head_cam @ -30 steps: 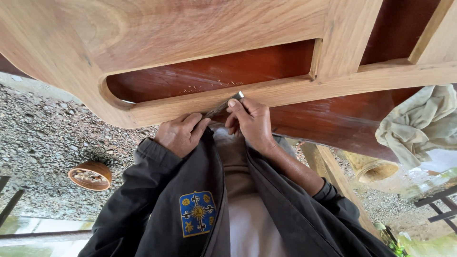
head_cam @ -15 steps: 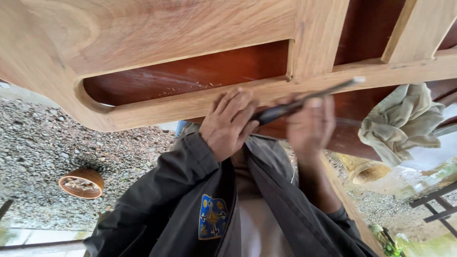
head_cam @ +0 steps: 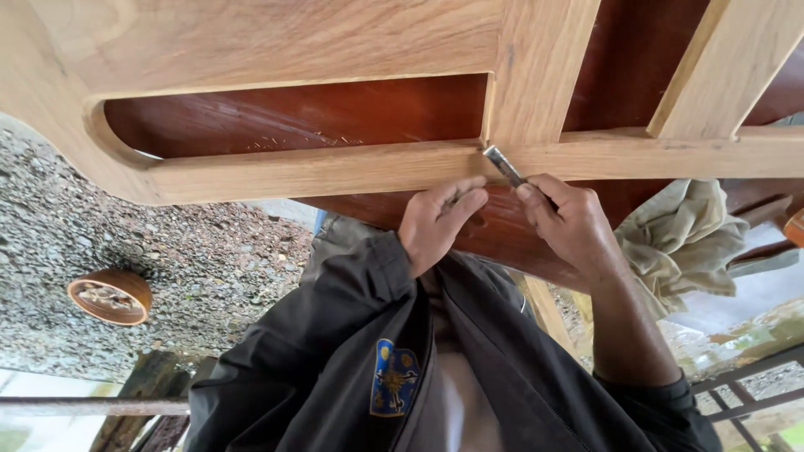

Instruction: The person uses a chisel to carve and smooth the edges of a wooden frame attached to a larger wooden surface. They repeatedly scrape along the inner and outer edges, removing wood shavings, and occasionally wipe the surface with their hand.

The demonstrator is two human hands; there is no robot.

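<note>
1. At the joint where the upright meets the rail of the wooden frame (head_cam: 335,172), we now press the chisel (head_cam: 505,165) tip; half a second ago it swung free to the right.
2. Our right hand (head_cam: 569,222) grips the chisel's handle.
3. Our left hand (head_cam: 435,219) rests loosely curled against the rail, holding nothing, so cutting at the corner seems to resume.

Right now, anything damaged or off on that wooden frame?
Light scratch marks on the dark red panel, just above the pale rail. The chisel in the right hand sits at the joint. Nothing else stands out.
</note>
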